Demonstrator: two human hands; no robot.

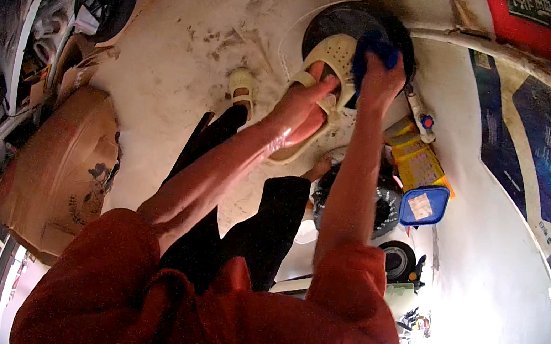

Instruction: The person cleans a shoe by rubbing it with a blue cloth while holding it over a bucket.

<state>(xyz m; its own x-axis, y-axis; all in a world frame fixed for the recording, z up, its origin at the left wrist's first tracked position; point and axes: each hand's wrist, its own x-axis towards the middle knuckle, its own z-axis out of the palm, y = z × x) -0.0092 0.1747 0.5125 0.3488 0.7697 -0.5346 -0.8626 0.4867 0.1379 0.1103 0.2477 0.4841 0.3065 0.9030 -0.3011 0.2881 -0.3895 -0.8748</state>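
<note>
A cream clog (pixel 338 52) with holes in its upper is held up in front of me, over the near-left edge of a round black basin (pixel 328 18). My left hand (pixel 300 104) grips the clog around its opening, fingers inside and thumb on top. My right hand (pixel 382 77) is closed on a dark blue cloth (pixel 374 46), which lies against the clog's right side; how much of the cloth is inside my fist is hidden. On my left foot is another cream clog (pixel 241 83), standing on the floor.
A stained pale floor (pixel 187 50) spreads ahead. To the left stand a large cardboard box (pixel 60 167) and a cluttered rack. On the right, a yellow box (pixel 416 158), a blue-lidded container (pixel 423 205) and a dark perforated basket (pixel 387 211) sit by the white wall; a pipe valve (pixel 427 122) is near the basin.
</note>
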